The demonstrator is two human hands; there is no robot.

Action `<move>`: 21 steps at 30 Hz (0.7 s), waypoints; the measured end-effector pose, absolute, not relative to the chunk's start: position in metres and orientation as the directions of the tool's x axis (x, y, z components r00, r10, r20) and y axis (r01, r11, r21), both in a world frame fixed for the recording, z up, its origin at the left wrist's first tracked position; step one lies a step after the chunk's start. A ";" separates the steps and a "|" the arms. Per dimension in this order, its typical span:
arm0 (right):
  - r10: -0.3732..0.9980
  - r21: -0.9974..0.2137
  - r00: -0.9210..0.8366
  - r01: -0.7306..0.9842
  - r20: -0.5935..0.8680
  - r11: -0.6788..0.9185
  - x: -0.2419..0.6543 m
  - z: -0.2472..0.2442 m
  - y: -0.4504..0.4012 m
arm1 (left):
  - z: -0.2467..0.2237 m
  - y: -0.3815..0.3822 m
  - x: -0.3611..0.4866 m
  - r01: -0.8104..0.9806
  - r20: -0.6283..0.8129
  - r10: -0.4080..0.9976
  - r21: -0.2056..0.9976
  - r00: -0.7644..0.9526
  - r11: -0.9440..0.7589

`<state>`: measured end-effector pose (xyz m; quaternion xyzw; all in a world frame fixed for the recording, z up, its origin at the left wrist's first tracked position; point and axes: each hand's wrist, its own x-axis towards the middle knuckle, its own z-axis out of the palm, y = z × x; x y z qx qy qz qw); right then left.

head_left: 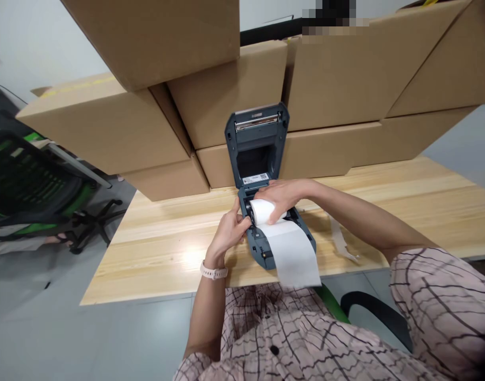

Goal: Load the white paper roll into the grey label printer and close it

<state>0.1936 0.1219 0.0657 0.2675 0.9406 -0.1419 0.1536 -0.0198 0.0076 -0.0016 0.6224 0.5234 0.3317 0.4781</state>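
A dark grey label printer [259, 247] sits on the table with its lid [257, 135] raised. Inside lies a white label roll [261, 210], and its loose strip [295, 254] runs forward over the printer's front and past the table edge. My left hand [229, 228] grips the printer's left side, its thumb bent in by the roll holder at the roll's end. Over the top and right of the roll, my right hand [284, 197] is closed on it. The right end of the roll is hidden under that hand.
Stacked cardboard boxes [333, 79] stand close behind the printer along the wooden table [163, 254]. A torn paper strip [340, 238] lies to the printer's right. At the far left is a black and green office chair [28, 180]; part of another person's foot [62, 239] shows beside it.
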 end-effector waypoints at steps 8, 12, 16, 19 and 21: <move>0.461 -0.167 -0.793 0.557 -0.398 0.814 0.191 0.065 0.119 | 0.000 0.007 -0.018 0.329 -0.097 0.969 0.944 0.227 0.018; 0.452 -0.195 -0.803 0.551 -0.387 0.811 0.191 0.062 0.121 | 0.000 0.006 -0.018 0.298 -0.116 0.971 0.953 0.210 0.050; 0.480 -0.274 -0.824 0.557 -0.302 0.784 0.200 0.065 0.116 | 0.000 0.005 -0.017 0.288 -0.111 0.972 0.957 0.207 0.048; 0.503 -0.412 -0.857 0.500 -0.112 0.761 0.220 0.071 0.089 | 0.001 0.005 -0.017 0.285 -0.107 0.972 0.957 0.209 0.044; 0.500 -0.488 -0.864 0.461 -0.057 0.741 0.237 0.071 0.059 | 0.001 0.006 -0.017 0.288 -0.107 0.970 0.957 0.217 0.041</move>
